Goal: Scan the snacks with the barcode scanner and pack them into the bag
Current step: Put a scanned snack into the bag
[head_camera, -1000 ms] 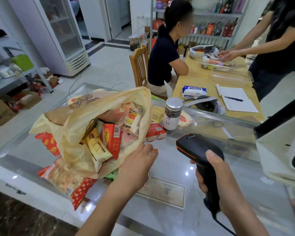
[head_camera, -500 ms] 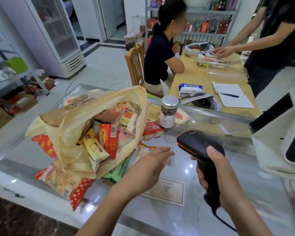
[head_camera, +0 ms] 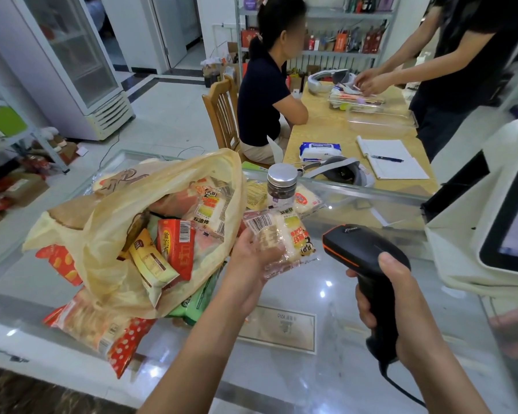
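A yellow plastic bag (head_camera: pixel 108 234) lies on its side on the glass counter (head_camera: pixel 311 354), stuffed with several snack packs. My left hand (head_camera: pixel 251 258) holds a clear-wrapped rice cracker pack (head_camera: pixel 284 237) just right of the bag's mouth, barcode end up. My right hand (head_camera: pixel 392 297) grips the black barcode scanner (head_camera: pixel 362 246) by its handle, its head pointing left at the pack from close by. Behind the pack stand a silver-lidded jar (head_camera: pixel 280 186) and another white snack pack (head_camera: pixel 307 200).
A red dotted snack bag (head_camera: pixel 102 327) and a green pack (head_camera: pixel 198 303) lie under the bag's mouth. A white till screen (head_camera: pixel 503 222) stands at right. Beyond the counter, one person sits at a wooden table (head_camera: pixel 326 130) and another stands there.
My left hand reached across the counter, took the rice cracker pack and lifted it in front of the scanner. The scanner hand stayed almost still.
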